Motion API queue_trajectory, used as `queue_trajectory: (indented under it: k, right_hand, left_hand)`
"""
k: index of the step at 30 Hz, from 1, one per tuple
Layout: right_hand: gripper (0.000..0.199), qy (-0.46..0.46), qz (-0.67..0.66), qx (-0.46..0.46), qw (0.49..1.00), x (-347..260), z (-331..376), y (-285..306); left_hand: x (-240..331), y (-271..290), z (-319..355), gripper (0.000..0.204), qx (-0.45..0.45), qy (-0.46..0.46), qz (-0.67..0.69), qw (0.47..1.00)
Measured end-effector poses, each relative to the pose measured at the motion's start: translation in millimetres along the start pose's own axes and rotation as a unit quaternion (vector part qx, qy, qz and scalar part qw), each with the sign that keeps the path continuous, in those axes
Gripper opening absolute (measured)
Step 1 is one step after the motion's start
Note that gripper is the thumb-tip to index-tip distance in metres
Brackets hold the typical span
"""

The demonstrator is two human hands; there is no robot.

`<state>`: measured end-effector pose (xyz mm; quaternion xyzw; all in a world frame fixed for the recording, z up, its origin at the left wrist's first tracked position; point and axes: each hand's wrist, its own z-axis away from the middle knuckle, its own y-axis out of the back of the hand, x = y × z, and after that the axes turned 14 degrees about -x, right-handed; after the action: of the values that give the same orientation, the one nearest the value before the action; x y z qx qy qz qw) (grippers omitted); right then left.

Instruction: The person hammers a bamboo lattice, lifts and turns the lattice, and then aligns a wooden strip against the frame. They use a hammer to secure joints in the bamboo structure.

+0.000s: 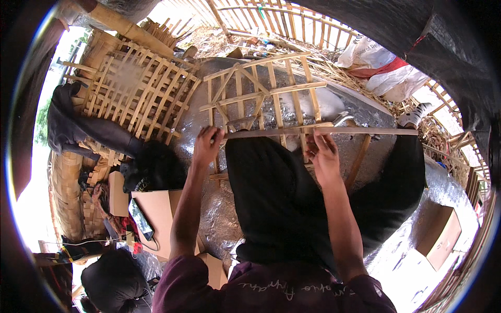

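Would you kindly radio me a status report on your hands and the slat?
Left hand at left end of thin slat, right hand near its middle; exact grip unclear. Slat across dark trousers. Lattice frame beyond, partly behind slat.

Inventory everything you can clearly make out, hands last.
bamboo strip: one, brown, across hands
bamboo frame: one, tan, beyond strip
woven panel: one, tan, upper left
fence: one, tan, top
sacks: count unclear, white and red, upper right
clothing: count unclear, black, far left
cardboard boxes: several, brown, left and right
phone: one, dark, on left box
bag: one, black, lower left
sheeting: count unclear, silver, underneath
shoe: one, white, right
trousers: one pair, black, centre
left hand: one, strip's left end
right hand: one, on strip
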<state>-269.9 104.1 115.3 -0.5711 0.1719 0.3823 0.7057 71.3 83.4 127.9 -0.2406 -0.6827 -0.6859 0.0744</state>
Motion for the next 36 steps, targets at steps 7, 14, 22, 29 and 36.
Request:
queue_trajectory:
  k: [7,14,22,29,36]
  right_hand:
    - [0.027,0.036,-0.018,0.060,0.997,46,-79,28]
    - [0.029,-0.022,0.004,0.054,0.998,57,-102,56]
    - [0.016,-0.021,0.007,0.065,0.998,58,-116,62]
    - [0.021,-0.015,-0.002,0.081,0.997,44,-121,63]
    - [0.031,-0.045,0.074,0.135,0.987,37,-123,62]
  left_hand:
    - [-79,-67,-40,0.031,0.088,0.183,0.292,0.934]
    - [-78,-96,-30,0.039,0.080,0.295,0.422,0.854]
    - [-81,-93,-32,0.034,0.069,0.316,0.422,0.847]
    - [-87,-99,-38,0.028,0.087,0.333,0.468,0.814]
    - [-74,-111,-40,0.023,0.130,0.305,0.352,0.875]
